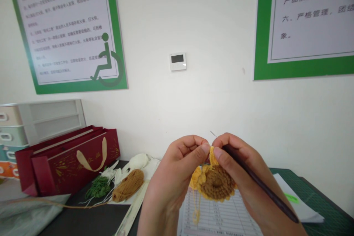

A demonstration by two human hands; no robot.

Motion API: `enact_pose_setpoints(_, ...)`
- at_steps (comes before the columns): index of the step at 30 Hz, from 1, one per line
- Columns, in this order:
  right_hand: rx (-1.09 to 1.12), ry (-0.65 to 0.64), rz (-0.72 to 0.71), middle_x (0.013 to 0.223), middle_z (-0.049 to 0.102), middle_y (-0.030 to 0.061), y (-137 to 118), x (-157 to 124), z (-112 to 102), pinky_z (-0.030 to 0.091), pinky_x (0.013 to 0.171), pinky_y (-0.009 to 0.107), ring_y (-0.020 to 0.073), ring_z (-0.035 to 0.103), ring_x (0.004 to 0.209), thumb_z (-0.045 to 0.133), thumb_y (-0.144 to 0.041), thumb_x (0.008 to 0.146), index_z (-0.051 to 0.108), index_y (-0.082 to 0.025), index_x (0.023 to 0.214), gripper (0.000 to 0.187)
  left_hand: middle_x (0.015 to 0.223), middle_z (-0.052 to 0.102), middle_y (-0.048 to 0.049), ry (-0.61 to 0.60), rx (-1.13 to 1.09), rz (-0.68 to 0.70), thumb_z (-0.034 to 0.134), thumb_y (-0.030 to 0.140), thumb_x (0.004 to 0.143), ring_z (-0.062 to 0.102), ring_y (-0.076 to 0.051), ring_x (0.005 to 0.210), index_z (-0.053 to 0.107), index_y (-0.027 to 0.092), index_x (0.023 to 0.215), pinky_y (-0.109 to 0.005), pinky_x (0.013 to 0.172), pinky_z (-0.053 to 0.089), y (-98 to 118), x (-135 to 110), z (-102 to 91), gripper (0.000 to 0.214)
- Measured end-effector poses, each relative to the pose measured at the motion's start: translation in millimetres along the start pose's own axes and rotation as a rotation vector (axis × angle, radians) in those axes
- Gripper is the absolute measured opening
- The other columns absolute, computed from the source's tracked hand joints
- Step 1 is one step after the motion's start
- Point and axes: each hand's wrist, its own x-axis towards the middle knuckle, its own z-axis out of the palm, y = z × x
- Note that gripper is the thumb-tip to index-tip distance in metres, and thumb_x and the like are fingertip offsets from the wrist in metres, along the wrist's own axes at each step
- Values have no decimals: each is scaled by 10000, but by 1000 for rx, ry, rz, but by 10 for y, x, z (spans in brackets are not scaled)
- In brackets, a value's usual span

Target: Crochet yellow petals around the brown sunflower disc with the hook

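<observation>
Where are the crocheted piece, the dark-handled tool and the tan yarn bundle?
Crocheted piece point(216, 186): head view, middle of its brown round.
Dark-handled tool point(257, 179): head view, midway along the handle.
Tan yarn bundle point(128, 185): head view, middle of the wound strands.

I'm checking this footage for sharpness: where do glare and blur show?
Head view: a small bright glint at the lower right of the wall-mounted controller; head view: small print on the left poster looks soft, with a pale sheen on its left green border; head view: the brown-and-yellow crochet piece keeps readable stitches.
</observation>
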Motion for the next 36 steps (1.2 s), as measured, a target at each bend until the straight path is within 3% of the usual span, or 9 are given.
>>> enact_pose_setpoints(10,48,32,50,651,456,-47,34,-1,1,311,543,244,129,378,608,667,-537,900,598,-226,823,328,792,720,-47,-52,53,10,888,247,766,611,-131,755,782,129,834,-241,734,456,32,-12,-106,173)
enact_pose_setpoints(16,70,57,53,642,449,-54,23,-22,48,300,520,225,111,367,591,672,-531,904,590,-223,817,331,709,703,-31,-50,8,19,901,246,740,584,-106,679,762,125,745,-222,680,436,44,-2,-92,185)
enact_pose_setpoints(30,93,113,61,635,490,-42,-6,-39,71,318,517,218,106,385,591,709,-556,864,602,-217,804,360,660,683,-7,-78,-45,69,784,164,818,579,-95,651,711,126,746,-207,669,426,99,-23,-47,109)
enact_pose_setpoints(36,129,124,66,638,498,-42,-21,-40,85,313,521,212,102,375,592,726,-558,847,598,-212,797,372,722,735,-56,-79,-47,73,713,185,886,635,-140,747,655,141,793,-244,748,465,106,-36,-59,118)
